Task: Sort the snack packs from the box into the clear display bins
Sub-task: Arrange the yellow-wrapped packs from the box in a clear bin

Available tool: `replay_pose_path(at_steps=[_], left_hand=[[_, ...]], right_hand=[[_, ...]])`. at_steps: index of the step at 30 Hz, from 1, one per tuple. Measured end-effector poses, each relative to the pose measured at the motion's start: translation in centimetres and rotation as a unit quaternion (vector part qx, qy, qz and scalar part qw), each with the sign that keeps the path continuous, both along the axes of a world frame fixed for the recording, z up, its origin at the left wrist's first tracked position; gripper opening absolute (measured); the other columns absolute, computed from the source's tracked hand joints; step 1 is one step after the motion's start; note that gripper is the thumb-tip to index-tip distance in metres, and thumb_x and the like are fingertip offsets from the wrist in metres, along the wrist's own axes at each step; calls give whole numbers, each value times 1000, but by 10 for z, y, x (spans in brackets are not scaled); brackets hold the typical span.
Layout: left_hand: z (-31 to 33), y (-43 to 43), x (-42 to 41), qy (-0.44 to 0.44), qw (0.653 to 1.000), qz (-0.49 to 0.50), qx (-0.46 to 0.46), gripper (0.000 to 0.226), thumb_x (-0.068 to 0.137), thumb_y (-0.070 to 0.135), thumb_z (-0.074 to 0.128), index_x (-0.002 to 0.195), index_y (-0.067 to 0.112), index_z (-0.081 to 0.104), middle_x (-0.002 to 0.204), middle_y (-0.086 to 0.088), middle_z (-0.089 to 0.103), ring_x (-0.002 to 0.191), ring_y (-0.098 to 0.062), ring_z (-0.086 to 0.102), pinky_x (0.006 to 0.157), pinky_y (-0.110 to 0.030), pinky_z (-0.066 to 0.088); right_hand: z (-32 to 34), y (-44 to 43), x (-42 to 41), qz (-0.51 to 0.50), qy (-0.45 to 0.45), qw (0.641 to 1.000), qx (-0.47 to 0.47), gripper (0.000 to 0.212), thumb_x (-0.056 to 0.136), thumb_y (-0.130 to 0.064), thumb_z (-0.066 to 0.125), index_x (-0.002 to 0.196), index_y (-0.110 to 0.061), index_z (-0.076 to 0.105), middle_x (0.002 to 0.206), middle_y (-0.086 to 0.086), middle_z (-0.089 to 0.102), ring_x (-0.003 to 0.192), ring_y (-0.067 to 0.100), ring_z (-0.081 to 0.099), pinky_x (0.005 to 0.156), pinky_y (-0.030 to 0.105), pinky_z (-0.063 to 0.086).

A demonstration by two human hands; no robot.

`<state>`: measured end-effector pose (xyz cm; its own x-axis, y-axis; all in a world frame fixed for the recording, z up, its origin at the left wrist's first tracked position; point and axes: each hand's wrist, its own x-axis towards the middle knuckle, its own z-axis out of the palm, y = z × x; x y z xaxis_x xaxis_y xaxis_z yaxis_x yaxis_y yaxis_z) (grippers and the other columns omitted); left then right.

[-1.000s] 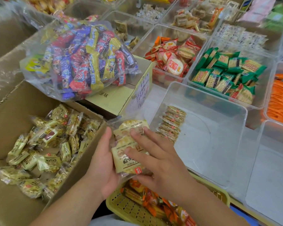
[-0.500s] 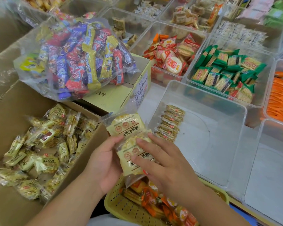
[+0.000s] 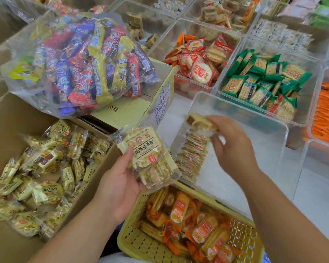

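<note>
My left hand grips a small stack of pale yellow snack packs just left of the near clear bin. My right hand pinches one yellow pack over that bin's left wall, above a row of the same packs standing on edge inside it. The cardboard box at the left holds several more loose yellow packs.
A yellow plastic basket of orange cracker packs sits below my hands. A clear bag of colourful bars lies on a closed carton. Behind are bins with red packs, green packs and orange packs.
My right hand has taken one pack off the stack and moved it right and up over the clear bin. My left hand still holds the stack, now a little higher.
</note>
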<state>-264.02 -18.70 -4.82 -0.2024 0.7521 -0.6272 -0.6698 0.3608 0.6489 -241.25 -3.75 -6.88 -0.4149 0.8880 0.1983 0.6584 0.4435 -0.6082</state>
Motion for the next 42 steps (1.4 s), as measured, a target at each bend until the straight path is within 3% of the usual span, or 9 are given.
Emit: replay_pose_path(at_steps=[2,6,10,18,25,30,34,38,42], left_hand=[[-2,-3,-1,2,1000,-10,9,45,98,47,51,137,29,65,140,-10,66,131,-34,61,111,-68,39],[-6,-10,-4,5,999,-34,24,45,102,48,49,142,30,60,145,-11,61,135,-34,58,113,-66,37],[-7,-13,-5,-7,999,-35,29,52,95,48,59,143,28,60,145,-12,61,134,-34,58,115,-64,36],[-5,-14,-7,-8,1000,-19,21,43,99,43,50,138,30,64,139,-10,66,129,-31,63,113,-61,40],[-6,-13,-6,0,999,-22,24,40,98,43,51,132,31,68,137,-10,67,127,-31,64,111,-62,41],[-7,-15,-6,14,1000,-17,17,38,98,45,52,129,31,71,136,-10,68,125,-30,66,100,-60,54],[-1,-13,-3,38,999,-13,-16,37,91,48,57,119,32,76,126,-6,74,111,-24,73,74,-45,64],[2,-13,0,63,997,-45,-25,44,89,49,62,127,29,71,126,-9,74,111,-29,73,76,-45,64],[6,-11,8,101,988,-120,-5,32,93,51,66,120,37,74,126,-4,74,113,-28,73,83,-45,62]], right_hand=[[-19,35,2,-60,-39,996,-50,40,97,-11,61,135,-20,61,128,8,63,111,30,61,91,41,51],[-57,88,-3,-117,-105,978,-138,38,99,-21,58,136,-23,61,129,10,65,112,34,60,83,37,47],[-82,114,-19,-81,-195,954,-215,39,99,-21,52,138,-26,58,128,12,65,107,35,61,82,38,50],[-106,120,-25,-17,-224,932,-283,36,106,-25,43,141,-21,51,126,15,64,95,26,53,79,31,37],[-106,115,-18,4,-178,915,-362,49,104,-35,40,152,-24,39,147,13,51,125,31,50,100,35,36],[-90,93,-19,-10,-239,938,-250,60,104,-51,41,158,-27,29,162,9,34,146,38,29,118,51,28],[-49,42,-28,58,-101,979,-166,55,102,-47,50,152,-27,41,158,3,41,146,27,32,119,48,30],[-1,-30,-34,200,80,967,-133,59,92,-58,61,146,-41,46,161,-10,34,146,8,32,116,37,35],[11,-82,-40,261,16,960,-103,79,86,-60,68,154,-44,31,169,-10,7,152,17,21,117,45,34]])
